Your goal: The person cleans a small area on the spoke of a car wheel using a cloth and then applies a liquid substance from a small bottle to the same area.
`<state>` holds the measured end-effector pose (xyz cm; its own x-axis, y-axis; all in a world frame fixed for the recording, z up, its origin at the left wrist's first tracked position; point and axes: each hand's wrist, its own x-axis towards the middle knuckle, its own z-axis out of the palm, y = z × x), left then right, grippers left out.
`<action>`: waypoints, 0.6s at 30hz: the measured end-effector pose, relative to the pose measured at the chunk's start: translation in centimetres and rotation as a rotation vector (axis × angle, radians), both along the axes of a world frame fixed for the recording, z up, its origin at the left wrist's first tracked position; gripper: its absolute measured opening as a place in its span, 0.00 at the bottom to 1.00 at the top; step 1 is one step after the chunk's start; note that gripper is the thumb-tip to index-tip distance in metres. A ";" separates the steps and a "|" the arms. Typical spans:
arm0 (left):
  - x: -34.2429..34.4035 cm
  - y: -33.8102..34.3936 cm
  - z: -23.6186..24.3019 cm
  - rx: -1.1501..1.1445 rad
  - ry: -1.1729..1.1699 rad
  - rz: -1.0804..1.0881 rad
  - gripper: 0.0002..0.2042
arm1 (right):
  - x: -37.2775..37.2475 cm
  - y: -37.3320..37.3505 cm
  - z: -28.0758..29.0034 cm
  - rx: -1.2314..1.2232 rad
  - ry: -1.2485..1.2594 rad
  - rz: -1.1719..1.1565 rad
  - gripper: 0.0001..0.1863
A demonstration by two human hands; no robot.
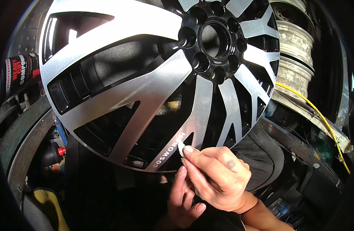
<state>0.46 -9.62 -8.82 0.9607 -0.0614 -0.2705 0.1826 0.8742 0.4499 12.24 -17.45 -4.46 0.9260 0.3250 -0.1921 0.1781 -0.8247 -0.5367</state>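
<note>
A large alloy wheel with brushed silver spokes and glossy black recesses fills the upper middle. White lettering runs along one spoke near the rim at the bottom. My right hand pinches a small, thin, pale piece between thumb and fingers, its tip against the spoke at the inner end of the lettering. What exactly this piece is cannot be made out. Just below, my left hand has its fingers apart and partly raised, with nothing visible in them. Its fingertips are close to the right hand's fingers.
Several bare, worn wheels are stacked at the upper right, beside a yellow hose. A dark bottle lies at the left. Below it are curved metal bars, a dark container with a red tip and a yellow cloth.
</note>
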 end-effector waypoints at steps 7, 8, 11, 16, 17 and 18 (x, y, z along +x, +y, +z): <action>-0.2 -0.1 0.1 0.097 0.007 -0.034 0.42 | -0.1 0.0 -0.2 -0.020 -0.023 0.003 0.19; -0.2 0.0 0.2 0.176 0.041 -0.080 0.41 | -0.1 0.0 -0.2 -0.020 -0.022 0.004 0.19; -0.3 0.1 0.1 0.187 0.035 -0.088 0.41 | 0.1 0.1 -0.2 -0.032 -0.037 0.016 0.20; -2.6 0.2 -0.3 0.128 0.059 -0.116 0.42 | 0.1 -0.1 -0.1 0.080 -0.065 0.035 0.15; -2.9 0.2 -0.4 0.095 0.093 -0.142 0.43 | 0.1 -0.3 -0.1 0.077 -0.066 0.036 0.15; -2.9 0.2 -0.6 0.092 0.092 -0.142 0.43 | -0.1 -0.4 0.0 0.081 -0.052 0.008 0.15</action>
